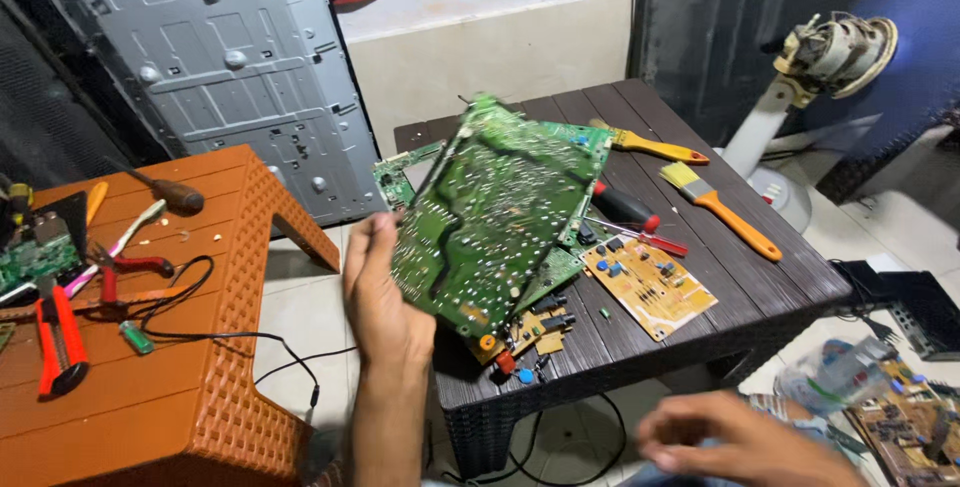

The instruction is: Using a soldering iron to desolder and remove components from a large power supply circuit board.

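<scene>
My left hand (pixel 382 292) grips the left edge of a large green circuit board (pixel 492 209) and holds it tilted up, solder side toward me, above a dark brown table (pixel 770 287). My right hand (pixel 735 439) rests low at the bottom right, fingers loosely curled, with nothing in it. Under the raised board lie more green boards (pixel 398 169) and small tan boards (pixel 648 287) with blue and black parts.
Two yellow-handled brushes (pixel 722 209) and a red-handled screwdriver (pixel 628 209) lie on the dark table. An orange plastic table (pixel 205 327) at left carries pliers, a screwdriver, a cutter and a black wire. A grey metal panel (pixel 230 57) leans on the wall; a fan motor (pixel 835 52) stands right.
</scene>
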